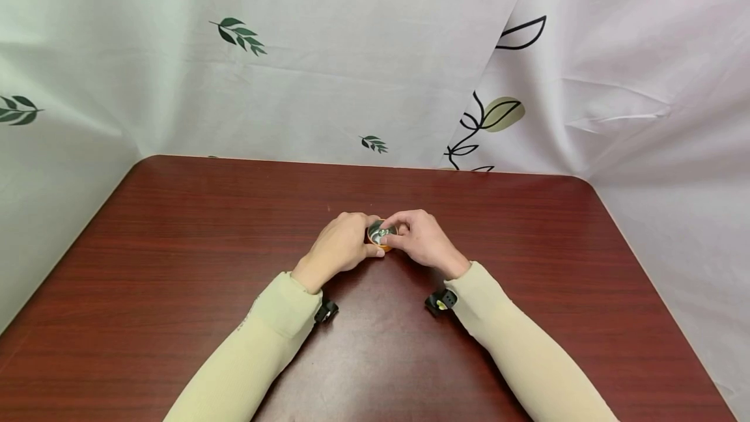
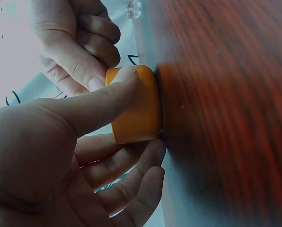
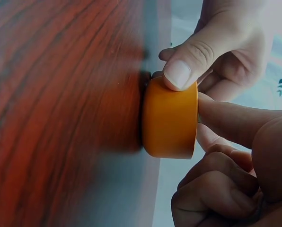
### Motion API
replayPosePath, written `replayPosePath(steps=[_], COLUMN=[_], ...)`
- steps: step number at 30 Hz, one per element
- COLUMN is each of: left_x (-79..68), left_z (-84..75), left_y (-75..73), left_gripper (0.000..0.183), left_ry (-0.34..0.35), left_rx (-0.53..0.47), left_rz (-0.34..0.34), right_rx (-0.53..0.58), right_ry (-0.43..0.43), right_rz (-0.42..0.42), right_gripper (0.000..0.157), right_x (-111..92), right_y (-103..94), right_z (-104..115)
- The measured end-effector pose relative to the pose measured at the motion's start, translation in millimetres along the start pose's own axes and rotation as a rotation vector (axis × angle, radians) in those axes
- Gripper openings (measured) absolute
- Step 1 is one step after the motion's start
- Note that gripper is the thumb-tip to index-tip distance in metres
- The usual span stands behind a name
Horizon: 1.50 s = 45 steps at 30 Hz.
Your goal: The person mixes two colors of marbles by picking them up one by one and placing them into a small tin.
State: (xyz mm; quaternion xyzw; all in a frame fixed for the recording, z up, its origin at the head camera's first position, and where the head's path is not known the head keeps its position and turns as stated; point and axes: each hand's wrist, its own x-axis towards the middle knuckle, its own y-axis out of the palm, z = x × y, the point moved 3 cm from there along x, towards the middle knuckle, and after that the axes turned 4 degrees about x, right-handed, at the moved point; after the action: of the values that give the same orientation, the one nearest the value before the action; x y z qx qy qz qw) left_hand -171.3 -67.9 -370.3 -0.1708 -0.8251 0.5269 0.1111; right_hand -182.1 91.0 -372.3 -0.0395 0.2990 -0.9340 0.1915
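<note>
A small, round, orange cup [image 1: 387, 249] stands upright on the table, its inside shiny and silvery. My left hand [image 1: 342, 241] grips it from the left, thumb on the near side and fingers around the far side. From the right, my right hand [image 1: 426, 239] reaches over the rim. Its thumb and index finger pinch at a shiny piece [image 1: 383, 232] inside, mostly covered by the fingertips. Both wrist views show the plain orange wall [image 3: 169, 120] with the left thumb [image 2: 124, 78] against it. The other right fingers are curled into the palm.
The dark red wood-grain table [image 1: 187, 233] has rounded far corners. White curtains [image 1: 328, 70] with leaf prints hang behind it and at its sides. A small black device [image 1: 326, 310] sits at the left wrist, another black device [image 1: 441, 303] at the right.
</note>
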Motion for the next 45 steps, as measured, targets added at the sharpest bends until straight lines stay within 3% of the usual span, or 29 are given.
replayPosePath(steps=[29,45], left_x=[1.3,1.3], left_z=[-0.1,-0.2], left_y=[1.2,0.7], left_gripper=[0.040,0.054], left_ry=[0.006,-0.009], left_rx=[0.008,-0.009], left_rz=[0.001,0.016], right_rx=[0.001,0.033], right_ry=[0.037,0.056], right_rz=[-0.008,-0.023], right_gripper=[0.017,0.020], right_x=[1.9,-4.7], right_y=[1.1,-6.6], right_z=[-2.9,-5.6])
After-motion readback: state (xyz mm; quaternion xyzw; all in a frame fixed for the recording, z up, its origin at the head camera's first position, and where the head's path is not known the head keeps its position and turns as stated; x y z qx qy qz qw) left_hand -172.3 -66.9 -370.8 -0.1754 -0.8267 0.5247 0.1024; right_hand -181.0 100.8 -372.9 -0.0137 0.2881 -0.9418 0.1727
